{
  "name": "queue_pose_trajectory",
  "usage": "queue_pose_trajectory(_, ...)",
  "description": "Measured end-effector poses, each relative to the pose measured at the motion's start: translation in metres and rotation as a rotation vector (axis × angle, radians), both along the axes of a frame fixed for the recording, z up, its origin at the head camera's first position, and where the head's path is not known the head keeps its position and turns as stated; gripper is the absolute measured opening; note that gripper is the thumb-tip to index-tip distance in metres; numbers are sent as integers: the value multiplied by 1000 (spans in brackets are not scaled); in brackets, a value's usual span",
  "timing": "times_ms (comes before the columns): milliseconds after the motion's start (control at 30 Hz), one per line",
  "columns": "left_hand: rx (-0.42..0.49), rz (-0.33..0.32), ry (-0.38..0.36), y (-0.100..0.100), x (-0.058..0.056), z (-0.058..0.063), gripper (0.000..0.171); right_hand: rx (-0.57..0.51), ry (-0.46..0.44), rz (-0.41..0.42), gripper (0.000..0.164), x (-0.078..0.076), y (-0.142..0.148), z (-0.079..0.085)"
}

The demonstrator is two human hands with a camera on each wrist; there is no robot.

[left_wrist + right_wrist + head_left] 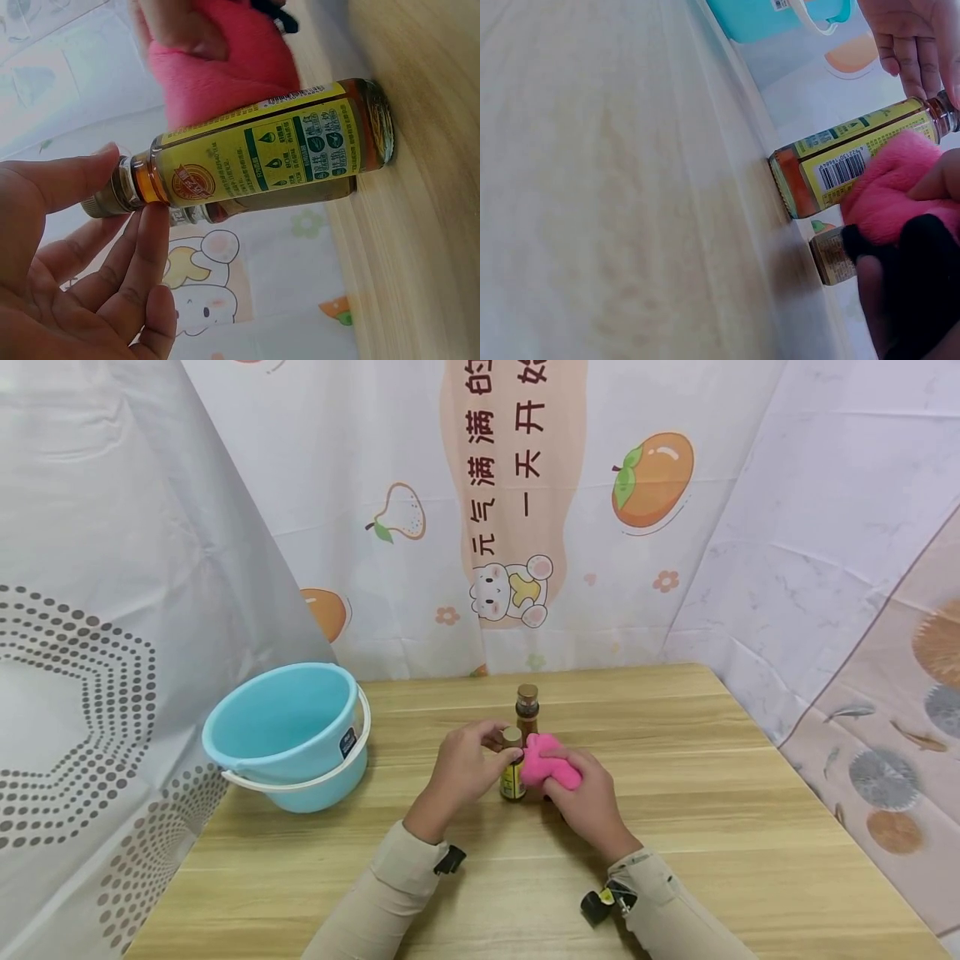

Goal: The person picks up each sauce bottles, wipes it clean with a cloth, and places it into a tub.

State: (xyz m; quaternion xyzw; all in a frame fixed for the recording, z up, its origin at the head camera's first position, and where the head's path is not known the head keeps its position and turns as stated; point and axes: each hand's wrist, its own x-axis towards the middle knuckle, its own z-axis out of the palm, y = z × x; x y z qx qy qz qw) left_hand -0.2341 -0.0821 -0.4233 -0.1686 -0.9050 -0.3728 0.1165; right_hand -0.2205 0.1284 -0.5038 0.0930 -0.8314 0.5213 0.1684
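light-blue bucket: stood left, well apart from the bottles.
left hand: pinched the yellow-labelled bottle near its top, presumably to steady it upright on the table.
rear bottle: stood just behind.
pink plush cloth: lay bunched against the yellow-labelled bottle's right side.
right hand: fingers curled round the cloth, probably to keep it pressed there.

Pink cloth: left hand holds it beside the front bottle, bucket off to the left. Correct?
Wrong hand: the head view shows the right hand holding the pink cloth beside the front bottle. The bucket is off to the left.
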Motion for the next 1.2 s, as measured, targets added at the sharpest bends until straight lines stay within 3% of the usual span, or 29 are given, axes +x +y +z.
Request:
queue_pose_trajectory(267,4,-19,14,0,2,1,37,-123,167,25,34,1,-3,5)
queue_pose_trajectory(467,5,-48,8,0,2,1,39,-202,138,45,36,10,-4,17)
queue_pose_trajectory(633,-13,-51,13,1,2,1,40,-175,129,83,32,23,-8,37)
queue_pose_trajectory(767,-29,-44,22,1,2,1,38,-167,130,92,30,26,-10,41)
queue_pose_trajectory(900,-42,-38,39,1,2,2,38,-160,116,92,28,23,-9,38)
queue_pose_trajectory(1200,-67,-19,49,2,3,2,38,-107,82,86,30,2,-1,4)
